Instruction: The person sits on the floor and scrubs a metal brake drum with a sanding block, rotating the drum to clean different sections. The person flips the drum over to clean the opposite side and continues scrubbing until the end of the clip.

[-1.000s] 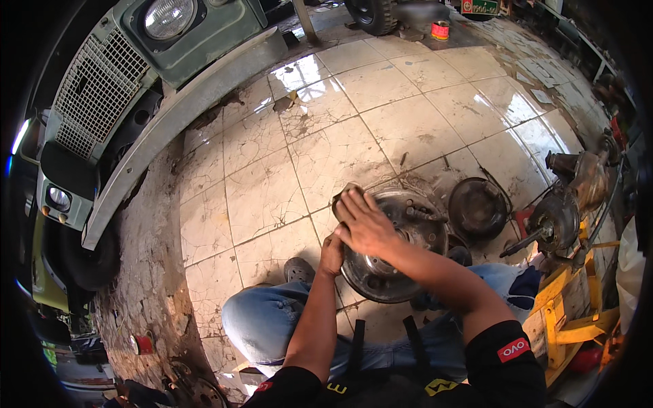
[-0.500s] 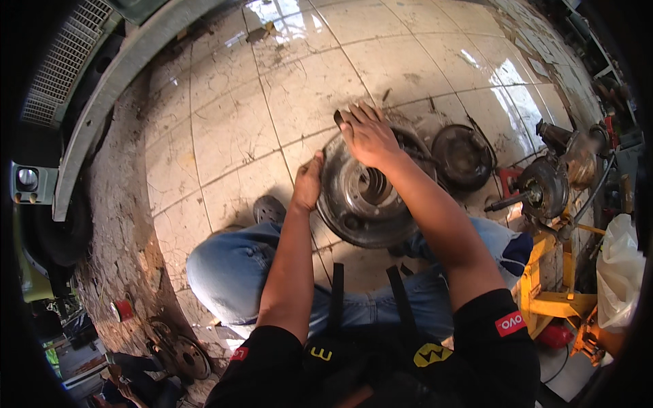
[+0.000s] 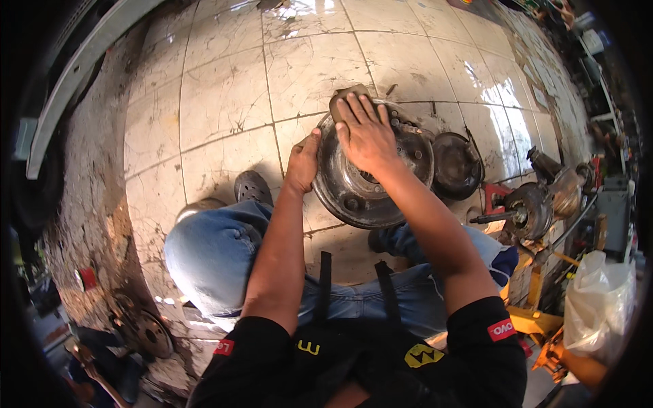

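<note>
A round metal brake drum [image 3: 413, 178], worn and greasy, stands low between my feet over the tiled floor. My left hand [image 3: 303, 162] is closed on its left rim, thumb up along the edge. Flat across the drum's upper face lies my right hand [image 3: 369, 138], fingers stretched out and pressing a piece of dark brown sheet [image 3: 345, 98], which looks like sandpaper. The sheet sticks out past the fingertips over the far rim. My palm and wrist hide most of the centre hole.
Right of the drum lies a smaller dark round part [image 3: 457, 166]. Farther right are an axle hub assembly [image 3: 530, 211], a yellow stand [image 3: 534, 319] and a white plastic bag [image 3: 598, 302]. A vehicle bumper [image 3: 85, 58] curves at upper left. At lower left lies a disc [image 3: 155, 334], near another person.
My right hand has slid back over the drum's centre, covering the hole and exposing more of the brown sheet. My left hand keeps its hold on the rim. The whole view has shifted slightly.
</note>
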`<act>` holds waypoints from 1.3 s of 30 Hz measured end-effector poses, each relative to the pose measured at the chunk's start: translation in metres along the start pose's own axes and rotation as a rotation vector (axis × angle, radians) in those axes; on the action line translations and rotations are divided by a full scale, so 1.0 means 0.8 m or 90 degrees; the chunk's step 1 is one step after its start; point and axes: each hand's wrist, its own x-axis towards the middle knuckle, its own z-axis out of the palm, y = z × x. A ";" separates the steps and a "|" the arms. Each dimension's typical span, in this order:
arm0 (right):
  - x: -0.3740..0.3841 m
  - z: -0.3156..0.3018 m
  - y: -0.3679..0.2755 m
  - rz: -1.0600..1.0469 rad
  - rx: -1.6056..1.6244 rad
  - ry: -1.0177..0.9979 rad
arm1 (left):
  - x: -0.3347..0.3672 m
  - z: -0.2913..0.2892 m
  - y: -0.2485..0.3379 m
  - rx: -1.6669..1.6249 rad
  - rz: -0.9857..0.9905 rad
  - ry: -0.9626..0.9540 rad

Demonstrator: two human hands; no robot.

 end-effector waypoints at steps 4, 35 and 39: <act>0.051 -0.022 0.021 0.136 -0.028 -0.130 | 0.006 -0.005 -0.002 0.023 -0.020 -0.014; 0.053 0.003 0.027 -0.089 -0.054 -0.068 | 0.012 -0.001 0.005 0.004 -0.003 -0.103; 0.085 -0.049 0.033 0.179 -0.064 -0.338 | 0.011 -0.001 0.000 0.018 0.024 -0.109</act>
